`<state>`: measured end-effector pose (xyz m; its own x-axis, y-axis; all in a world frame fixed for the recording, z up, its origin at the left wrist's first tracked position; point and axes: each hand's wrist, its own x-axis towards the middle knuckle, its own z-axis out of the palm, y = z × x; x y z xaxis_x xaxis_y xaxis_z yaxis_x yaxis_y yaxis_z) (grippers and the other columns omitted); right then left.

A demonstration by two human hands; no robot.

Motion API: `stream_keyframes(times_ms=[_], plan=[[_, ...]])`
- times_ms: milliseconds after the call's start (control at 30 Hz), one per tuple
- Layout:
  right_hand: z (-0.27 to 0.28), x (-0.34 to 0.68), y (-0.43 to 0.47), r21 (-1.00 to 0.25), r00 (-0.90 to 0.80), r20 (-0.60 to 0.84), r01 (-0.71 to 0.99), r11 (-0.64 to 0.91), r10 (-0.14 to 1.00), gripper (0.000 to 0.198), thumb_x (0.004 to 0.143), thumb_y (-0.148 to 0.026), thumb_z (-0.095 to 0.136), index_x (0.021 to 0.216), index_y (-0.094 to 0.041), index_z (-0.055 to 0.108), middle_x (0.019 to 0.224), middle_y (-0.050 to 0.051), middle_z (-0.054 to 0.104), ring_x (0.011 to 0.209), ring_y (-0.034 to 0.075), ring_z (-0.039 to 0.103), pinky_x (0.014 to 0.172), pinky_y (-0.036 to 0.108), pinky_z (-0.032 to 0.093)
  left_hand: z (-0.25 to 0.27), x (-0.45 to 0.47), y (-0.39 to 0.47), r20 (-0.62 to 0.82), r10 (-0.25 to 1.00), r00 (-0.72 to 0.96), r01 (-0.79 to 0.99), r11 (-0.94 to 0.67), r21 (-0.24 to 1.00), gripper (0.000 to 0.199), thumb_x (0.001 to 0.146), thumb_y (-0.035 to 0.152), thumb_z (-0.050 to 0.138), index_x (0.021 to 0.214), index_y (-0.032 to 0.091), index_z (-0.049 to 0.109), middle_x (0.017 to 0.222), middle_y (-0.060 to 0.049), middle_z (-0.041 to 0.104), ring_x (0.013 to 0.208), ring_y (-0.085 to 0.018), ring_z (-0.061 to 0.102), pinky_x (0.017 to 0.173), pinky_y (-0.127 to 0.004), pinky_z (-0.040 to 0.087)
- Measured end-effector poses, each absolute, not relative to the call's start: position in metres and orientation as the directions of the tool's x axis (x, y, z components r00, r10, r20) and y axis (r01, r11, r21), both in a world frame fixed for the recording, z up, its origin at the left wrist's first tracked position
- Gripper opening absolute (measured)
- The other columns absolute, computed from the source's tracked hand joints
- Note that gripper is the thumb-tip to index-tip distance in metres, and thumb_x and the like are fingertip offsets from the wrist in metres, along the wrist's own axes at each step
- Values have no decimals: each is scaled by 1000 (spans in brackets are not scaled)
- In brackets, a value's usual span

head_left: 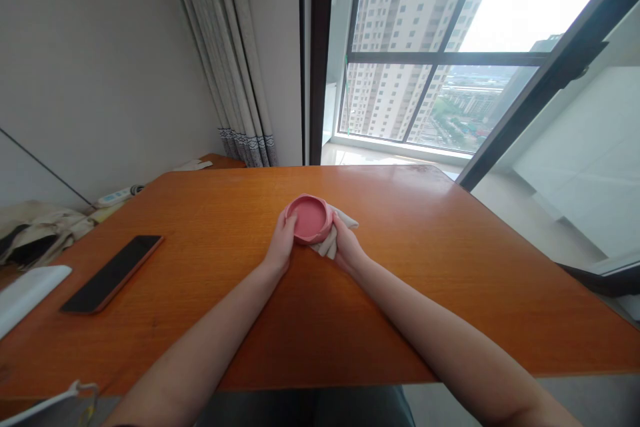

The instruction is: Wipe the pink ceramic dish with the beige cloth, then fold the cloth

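Note:
A round pink bowl (pixel 311 219) with a faceted rim is held above the middle of the wooden table, its open side facing me. My left hand (pixel 283 238) grips its left edge, the thumb lying over the rim. On the right side, my right hand (pixel 346 243) holds the bowl's edge together with a pale cloth (pixel 328 246). The cloth sticks out behind and below the bowl; part of it is hidden by the bowl and my right fingers.
On the table (pixel 400 267), a dark phone (pixel 114 273) lies at the left, with a white object (pixel 33 290) beside it. A power strip (pixel 117 197) and a light fabric bag (pixel 43 233) are past the left edge. Behind stand a curtain (pixel 225 53) and a large window.

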<state>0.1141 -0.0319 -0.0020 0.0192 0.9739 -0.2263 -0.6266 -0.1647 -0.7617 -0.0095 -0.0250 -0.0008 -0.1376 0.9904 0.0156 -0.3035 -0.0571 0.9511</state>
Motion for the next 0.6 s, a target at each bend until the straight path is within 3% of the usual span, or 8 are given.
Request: stream_keyframes(times_ms=[133, 300, 400, 533, 600], plan=[[1, 133, -24, -842, 69, -261, -505, -192, 963, 28, 80, -39, 58, 95, -17, 65, 98, 7, 71, 93, 21, 66, 74, 28, 56, -3, -13, -19, -188, 982, 32, -189, 190, 963, 31, 74, 40, 61, 94, 17, 55, 88, -3, 61, 85, -18, 57, 81, -33, 45], [1, 113, -37, -784, -60, -199, -589, -196, 978, 35, 85, -46, 47, 103, -20, 62, 107, 6, 69, 101, 21, 64, 78, 31, 56, -3, -10, -18, 27, 988, -149, -282, -69, 957, 27, 81, 34, 52, 102, 18, 57, 114, -6, 59, 108, -18, 52, 93, -29, 39], [1, 105, -40, -726, -80, -198, -657, -201, 977, 35, 85, -45, 47, 107, -20, 60, 106, 6, 69, 98, 21, 65, 75, 32, 57, 0, -12, -19, 75, 977, -200, -270, -129, 954, 28, 80, 33, 54, 105, 21, 56, 118, -4, 58, 114, -17, 49, 96, -27, 38], [1, 120, -32, -759, -29, -233, -619, -201, 972, 29, 84, -42, 50, 100, -21, 61, 96, 4, 71, 92, 19, 66, 75, 30, 56, 4, -16, -20, -136, 991, -2, -184, 133, 974, 33, 74, 34, 63, 103, 21, 52, 99, -3, 62, 96, -19, 57, 86, -32, 44], [0, 125, -29, -793, -18, -224, -579, -192, 975, 28, 84, -43, 50, 95, -20, 63, 96, 5, 72, 94, 19, 66, 77, 29, 55, 4, -16, -19, -200, 980, -6, -169, 196, 966, 31, 76, 36, 60, 100, 20, 50, 94, -4, 61, 90, -19, 57, 83, -33, 44]])
